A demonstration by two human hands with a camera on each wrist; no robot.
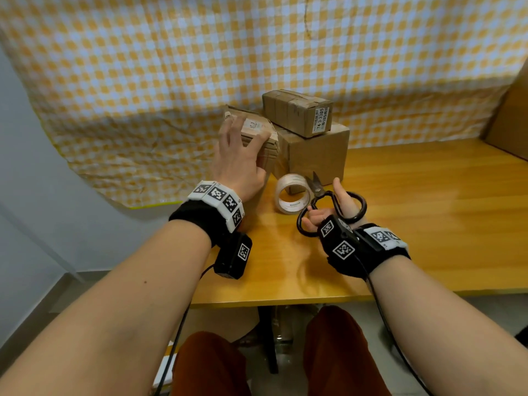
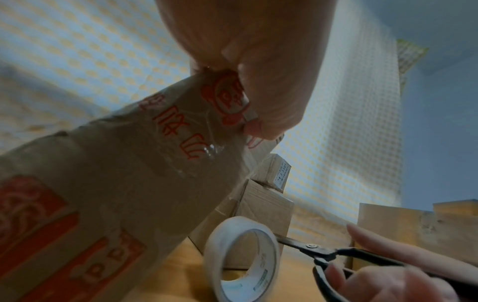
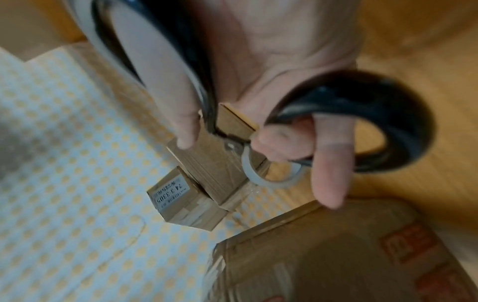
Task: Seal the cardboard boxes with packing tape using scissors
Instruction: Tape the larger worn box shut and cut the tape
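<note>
My left hand point(image 1: 237, 158) grips the top of a cardboard box with red print point(image 1: 258, 130) standing at the table's left end; in the left wrist view my fingers point(image 2: 261, 122) curl over the upper edge of the box point(image 2: 116, 173). My right hand point(image 1: 344, 200) holds black scissors point(image 1: 318, 191) with fingers through the handle loops point(image 3: 403, 122), blades nearly closed and pointing at a roll of clear packing tape point(image 1: 295, 207) standing on edge. Behind the tape sits a plain box point(image 1: 317, 155) with a small labelled box point(image 1: 294, 110) on top.
The wooden table point(image 1: 428, 224) stretches to the right. A yellow checked cloth point(image 1: 171, 81) hangs behind the boxes. A large cardboard piece point(image 1: 511, 110) leans at the far right. The table's front edge lies just above my knees.
</note>
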